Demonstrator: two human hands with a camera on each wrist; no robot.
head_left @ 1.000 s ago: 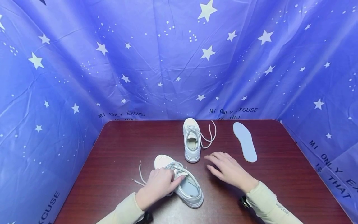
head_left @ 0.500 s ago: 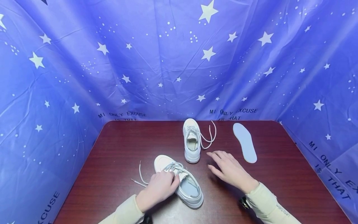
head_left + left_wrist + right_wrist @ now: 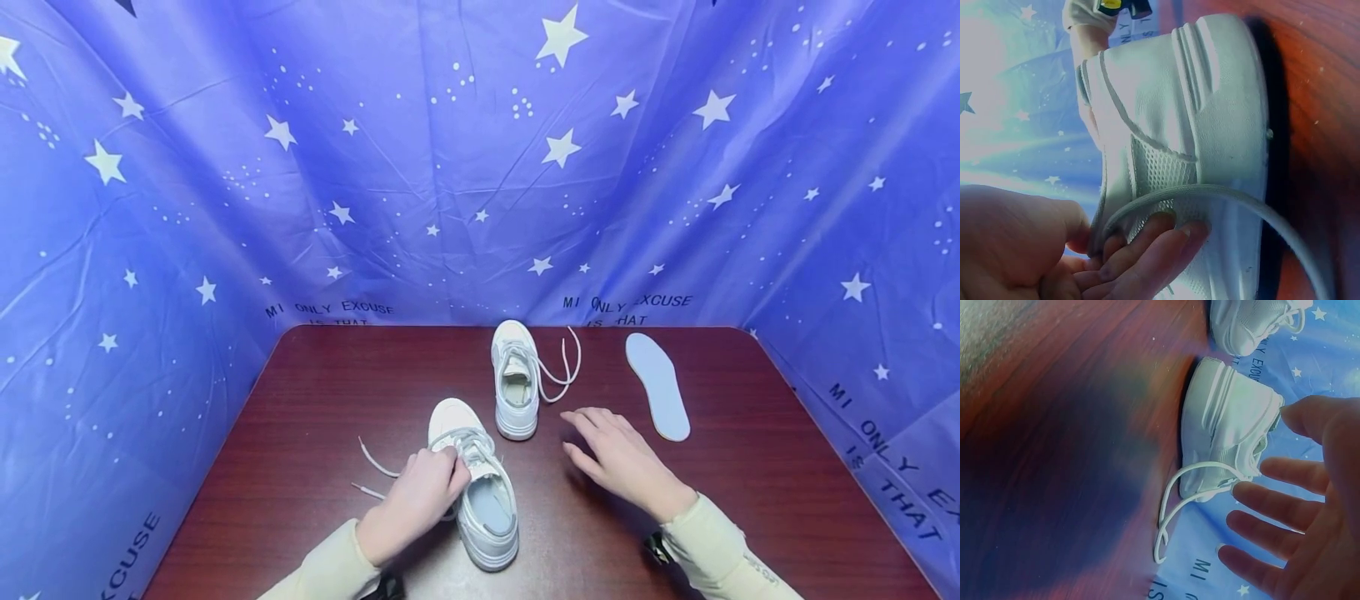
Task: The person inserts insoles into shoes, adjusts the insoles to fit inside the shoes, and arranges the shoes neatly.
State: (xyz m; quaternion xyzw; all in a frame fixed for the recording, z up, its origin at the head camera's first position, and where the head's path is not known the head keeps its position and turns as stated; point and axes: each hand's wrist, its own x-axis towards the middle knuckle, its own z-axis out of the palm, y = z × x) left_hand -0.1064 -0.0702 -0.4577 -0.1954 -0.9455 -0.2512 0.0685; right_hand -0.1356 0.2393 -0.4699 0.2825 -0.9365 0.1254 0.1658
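A white sneaker with grey laces sits at the near middle of the table, toe pointing away, a pale insole inside it. My left hand grips its left side by the lacing; in the left wrist view the fingers lie along the outer mesh and the thumb is at the opening's edge. Behind it stands a second white sneaker, its laces trailing right. My right hand hovers over the table to the right of both shoes, fingers spread and holding nothing.
A loose white insole lies at the back right of the dark red wooden table. Lace ends trail left of the near sneaker. A blue star-printed curtain surrounds the table on the far side and flanks.
The near sneaker has turned in my left hand: its toe has moved right and away, its heel left. My right hand has drifted slightly to the right.
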